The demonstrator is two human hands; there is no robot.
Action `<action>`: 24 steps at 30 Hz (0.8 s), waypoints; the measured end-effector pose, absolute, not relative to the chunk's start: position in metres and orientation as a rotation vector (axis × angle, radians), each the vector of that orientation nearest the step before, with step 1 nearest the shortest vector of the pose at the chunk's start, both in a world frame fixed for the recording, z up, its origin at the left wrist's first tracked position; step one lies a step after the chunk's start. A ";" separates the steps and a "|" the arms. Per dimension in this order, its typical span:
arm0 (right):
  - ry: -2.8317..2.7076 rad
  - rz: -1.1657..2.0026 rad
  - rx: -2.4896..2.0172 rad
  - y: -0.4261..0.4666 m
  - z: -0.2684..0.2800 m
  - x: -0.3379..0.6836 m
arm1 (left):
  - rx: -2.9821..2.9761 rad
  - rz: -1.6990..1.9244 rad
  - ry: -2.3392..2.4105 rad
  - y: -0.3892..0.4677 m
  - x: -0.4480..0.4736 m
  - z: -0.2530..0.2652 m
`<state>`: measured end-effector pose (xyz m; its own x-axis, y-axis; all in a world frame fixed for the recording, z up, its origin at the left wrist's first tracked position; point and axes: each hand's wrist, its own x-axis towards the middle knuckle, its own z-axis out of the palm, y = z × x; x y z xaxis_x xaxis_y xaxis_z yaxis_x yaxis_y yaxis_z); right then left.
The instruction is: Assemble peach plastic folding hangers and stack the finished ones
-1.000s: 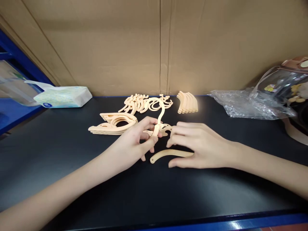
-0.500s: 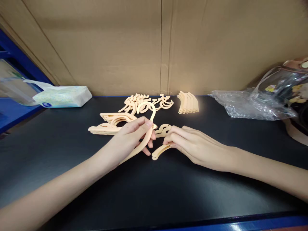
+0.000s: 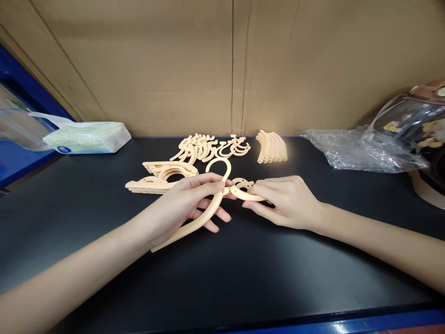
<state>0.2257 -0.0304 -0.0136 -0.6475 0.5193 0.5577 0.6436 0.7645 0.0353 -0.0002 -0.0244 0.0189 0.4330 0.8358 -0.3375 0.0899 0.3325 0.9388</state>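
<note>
My left hand point(image 3: 194, 199) pinches a beige hanger hook with one curved arm joined to it, a partly built clothes hanger point(image 3: 205, 218). The hook curls up above my fingertips and the arm slopes down toward the lower left. My other fingers are spread beneath. My right hand point(image 3: 285, 199) is closed on a separate curved hanger arm point(image 3: 243, 195). Its holed end points left, right beside the hook's base; whether they touch I cannot tell. Behind my right fingertips lies another beige hanger piece point(image 3: 241, 183), partly hidden.
Stacked beige hanger pieces point(image 3: 146, 184) lie left of centre. Loose hooks point(image 3: 198, 146) are heaped at the back, beside a row of hanger arms point(image 3: 271, 146). A tissue pack point(image 3: 88, 138) stands at the back left, crumpled clear plastic point(image 3: 337, 150) and a transparent bag point(image 3: 399, 120) at right.
My right hand has turned the hanger arm and raised its end to the hook's base. My left hand has shifted slightly right, and its hanger's arm slopes farther out to the lower left.
</note>
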 end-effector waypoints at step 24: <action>-2.382 -0.669 -0.672 -0.032 -0.013 0.225 | 1.294 0.550 0.977 -0.023 -0.001 0.019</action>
